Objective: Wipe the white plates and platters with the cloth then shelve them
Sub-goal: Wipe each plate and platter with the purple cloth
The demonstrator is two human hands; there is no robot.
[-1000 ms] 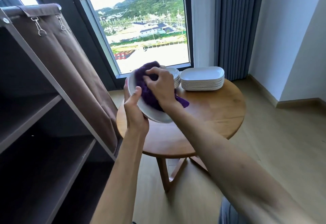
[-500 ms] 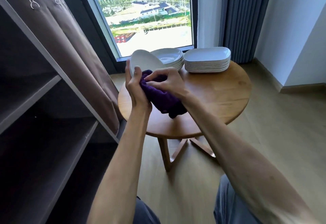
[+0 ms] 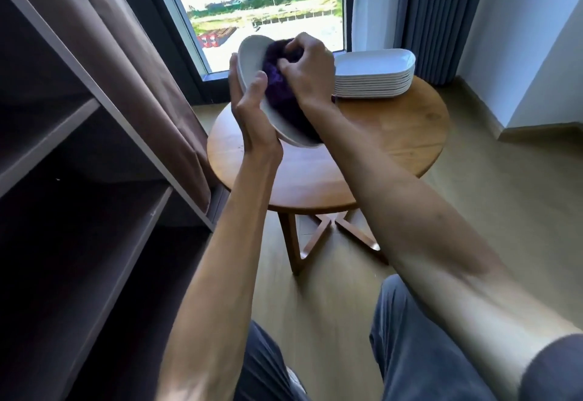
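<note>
- Plate, white and oval, is tilted steeply on edge in the air above the table, its hollow side facing right.
- Left hand holds the plate from behind: the thumb lies over the near rim, the fingers wrap the back, and a fingertip shows past the far edge.
- Cloth, dark purple and bunched, is pressed into the plate's hollow and covers most of it.
- Right hand has its fingers curled round the top of the cloth, knuckles up, pushing it against the plate.
- Platters, white and oblong, sit in a neat stack on the far right of the round wooden table, just behind the right wrist.
- Shelves, dark and open, stand at the left, with a brown curtain hanging along their far side.
- Window lies behind the table, with grey drapes to its right.
- Knees in blue trousers show at the bottom over the wood floor.
</note>
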